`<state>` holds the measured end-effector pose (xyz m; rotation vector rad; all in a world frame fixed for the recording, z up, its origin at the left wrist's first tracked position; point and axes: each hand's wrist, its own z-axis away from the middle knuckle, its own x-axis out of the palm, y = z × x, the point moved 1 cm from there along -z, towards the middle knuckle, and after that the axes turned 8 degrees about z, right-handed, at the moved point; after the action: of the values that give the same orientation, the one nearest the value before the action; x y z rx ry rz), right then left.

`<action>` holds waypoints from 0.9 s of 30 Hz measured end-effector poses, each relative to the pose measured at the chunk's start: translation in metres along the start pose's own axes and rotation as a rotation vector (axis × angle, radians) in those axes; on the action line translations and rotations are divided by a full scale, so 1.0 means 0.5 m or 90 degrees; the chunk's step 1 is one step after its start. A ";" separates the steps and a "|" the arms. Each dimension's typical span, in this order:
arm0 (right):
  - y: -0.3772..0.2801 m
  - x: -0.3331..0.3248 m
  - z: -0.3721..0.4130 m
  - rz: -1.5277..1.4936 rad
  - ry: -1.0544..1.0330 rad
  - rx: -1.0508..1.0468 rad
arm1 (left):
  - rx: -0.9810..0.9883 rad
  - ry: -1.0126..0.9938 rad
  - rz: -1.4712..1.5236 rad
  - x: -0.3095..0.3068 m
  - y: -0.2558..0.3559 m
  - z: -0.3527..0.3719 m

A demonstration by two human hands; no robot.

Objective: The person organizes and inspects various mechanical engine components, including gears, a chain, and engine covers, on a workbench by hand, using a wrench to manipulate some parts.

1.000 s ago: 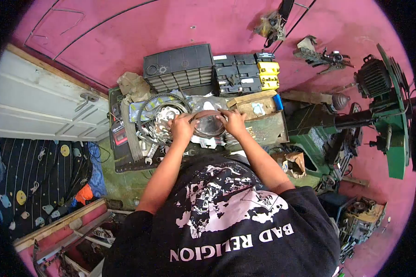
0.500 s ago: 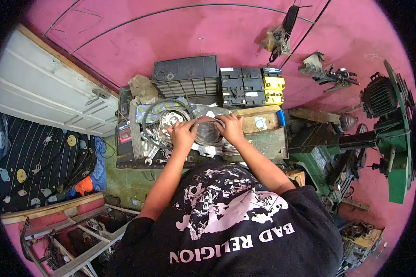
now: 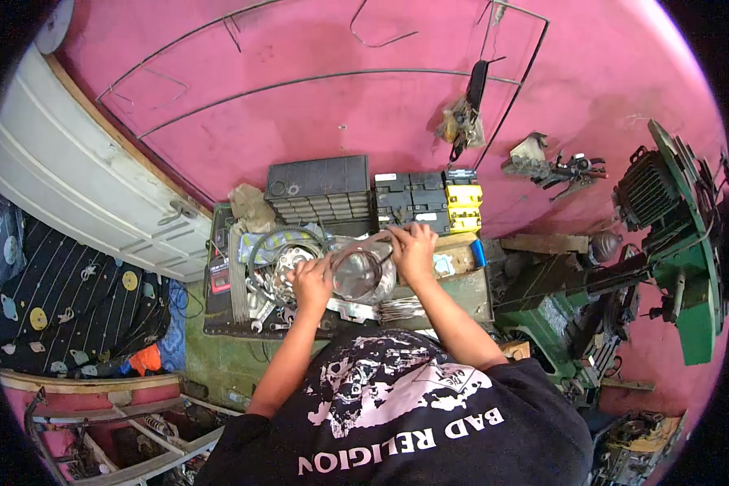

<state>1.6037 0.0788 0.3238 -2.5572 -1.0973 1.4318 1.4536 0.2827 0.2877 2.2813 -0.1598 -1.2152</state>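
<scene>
Over the workbench, a clear plastic bag with a dark reddish rim point(image 3: 357, 274) is stretched between both hands. My left hand point(image 3: 311, 283) has its fingers closed on the bag's left edge. My right hand point(image 3: 414, 249) pinches the upper right of the rim, a little higher than the left. What lies inside the bag is too unclear to tell. Left of it are a black ring-shaped belt point(image 3: 255, 257) and metal parts point(image 3: 293, 261). A wrench point(image 3: 260, 318) rests near the bench's front edge.
Behind the hands stand a black drawer cabinet point(image 3: 317, 186) and stacked black batteries point(image 3: 410, 197) beside yellow ones point(image 3: 464, 196). An open cardboard box point(image 3: 460, 246) is to the right. A green drill press point(image 3: 688, 267) stands at far right, a white door point(image 3: 97, 178) at left.
The camera view has tilted upward, showing more wall. My right hand has risen and moved away from my left, and the bag's rim is now spread wider and tilted.
</scene>
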 end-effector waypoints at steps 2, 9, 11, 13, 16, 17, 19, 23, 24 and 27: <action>0.029 -0.007 -0.015 -0.007 -0.009 0.025 | -0.034 -0.004 -0.020 -0.016 -0.002 0.000; 0.038 -0.096 -0.196 -0.124 0.167 -0.008 | -0.039 0.136 0.092 -0.080 0.146 -0.216; 0.011 -0.171 -0.303 -0.113 0.282 -0.030 | 0.065 0.214 0.126 -0.138 0.242 -0.330; 0.001 -0.227 -0.412 -0.068 0.381 -0.010 | 0.174 0.319 0.084 -0.185 0.327 -0.442; -0.019 -0.288 -0.565 0.002 0.488 0.014 | 0.209 0.354 0.096 -0.214 0.405 -0.594; -0.017 -0.277 -0.603 0.002 0.488 0.013 | 0.201 0.350 0.097 -0.211 0.416 -0.631; -0.015 -0.242 -0.657 0.109 0.422 0.017 | 0.148 0.331 0.067 -0.180 0.401 -0.680; -0.010 -0.138 -0.656 0.180 0.262 -0.076 | 0.033 0.264 0.050 -0.115 0.334 -0.699; -0.012 -0.122 -0.638 0.167 0.231 -0.104 | 0.014 0.250 0.044 -0.105 0.319 -0.689; -0.002 -0.063 -0.590 0.147 0.199 -0.100 | 0.006 0.225 0.033 -0.068 0.275 -0.670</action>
<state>1.8143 0.1531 0.5193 -2.9679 -0.9260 0.9574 1.7210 0.3150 0.5322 2.4405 -0.0931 -0.7698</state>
